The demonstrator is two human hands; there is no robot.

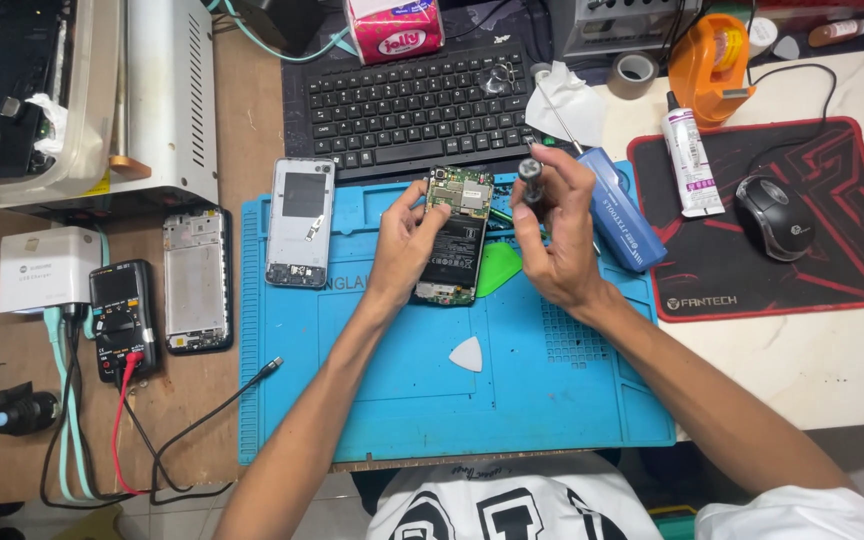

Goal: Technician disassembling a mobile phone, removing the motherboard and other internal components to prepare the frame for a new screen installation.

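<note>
My left hand [404,240] is curled around the left edge of an opened black smartphone [455,240] with its back off, so the green circuit board at the top and the flat black battery below it lie bare; thumb and fingers are closed on its side, steadying it on the blue silicone work mat [512,390], whose surface is moulded into ridges and small square trays. My right hand [555,235] is closed in a pinch around a short screwdriver with a knurled dark metal handle [531,180], held roughly upright just beside the phone's top right corner (the tip is hidden behind my fingers, so I cannot tell if it touches the board). Both forearms reach in from below, elbows apart. A thin green plastic pick [498,266] lies wedged by the phone's right edge, and a white triangular pick [467,354] sits apart, lower on the mat. A silvery phone back cover [300,222] rests at the mat's left end, a bare phone frame [197,281] on the brown wooden bench beside a black multimeter [121,315]. A black keyboard [412,100] sits beyond.
</note>
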